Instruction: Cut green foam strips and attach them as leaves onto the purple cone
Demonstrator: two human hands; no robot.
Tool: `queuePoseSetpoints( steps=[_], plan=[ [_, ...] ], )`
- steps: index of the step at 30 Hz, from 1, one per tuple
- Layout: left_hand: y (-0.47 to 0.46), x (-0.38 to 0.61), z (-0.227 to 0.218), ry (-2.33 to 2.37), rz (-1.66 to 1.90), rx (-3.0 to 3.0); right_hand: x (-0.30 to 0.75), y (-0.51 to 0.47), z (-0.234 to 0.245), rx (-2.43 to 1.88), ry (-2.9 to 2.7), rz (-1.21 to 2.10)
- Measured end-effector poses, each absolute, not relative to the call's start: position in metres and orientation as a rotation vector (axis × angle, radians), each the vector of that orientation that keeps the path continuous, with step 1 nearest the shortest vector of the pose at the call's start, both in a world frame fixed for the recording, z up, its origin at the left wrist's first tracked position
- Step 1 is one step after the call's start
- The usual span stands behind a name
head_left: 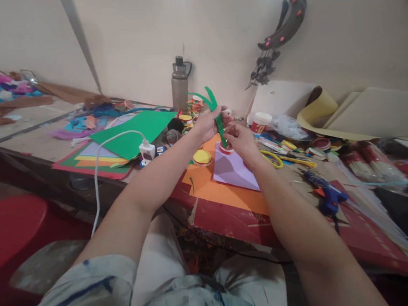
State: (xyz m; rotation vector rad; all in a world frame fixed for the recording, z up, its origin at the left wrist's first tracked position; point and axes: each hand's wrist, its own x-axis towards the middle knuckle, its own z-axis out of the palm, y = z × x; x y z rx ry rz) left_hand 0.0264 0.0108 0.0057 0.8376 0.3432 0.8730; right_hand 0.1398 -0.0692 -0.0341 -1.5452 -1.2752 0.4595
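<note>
A long green strip (219,126), apparently felt or foam sheet, is pinched in my left hand (209,125); its upper part splits into two tails that bend above the fingers. My right hand (241,139) has its fingertips closed at the strip's lower end. Just below that end, a small round piece with a red and white rim (227,150) lies on a purple sheet (231,169). To the left sits a yellow-topped round piece (202,157) on an orange sheet (206,183). Yellow-handled scissors (273,159) lie right of my right hand.
A blue glue gun (331,198) rests at the right. Green sheet material (135,130) tops a stack of coloured sheets at the left, beside a white plug (148,151) with its cable. A grey bottle (180,86) and a paper cup (261,122) stand behind.
</note>
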Motion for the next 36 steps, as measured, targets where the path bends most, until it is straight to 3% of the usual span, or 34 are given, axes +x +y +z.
queuePoseSetpoints(
  steps=[6,13,18,26,36],
  plan=[
    [0.019,0.019,0.008,0.258,0.834,0.873,0.144,-0.064,-0.039,-1.439,-1.095,0.389],
    [-0.003,0.015,0.015,0.211,0.418,1.113,0.146,-0.073,-0.018,-1.057,-1.029,0.724],
    [-0.017,0.021,0.006,0.151,0.235,1.271,0.158,-0.08,-0.005,-0.921,-0.967,0.679],
    [-0.033,0.039,-0.01,0.224,0.618,1.366,0.168,-0.074,-0.008,-0.977,-0.821,0.512],
    [-0.031,0.045,-0.025,0.293,0.568,1.538,0.184,-0.072,-0.006,-1.096,-0.806,0.264]
  ],
)
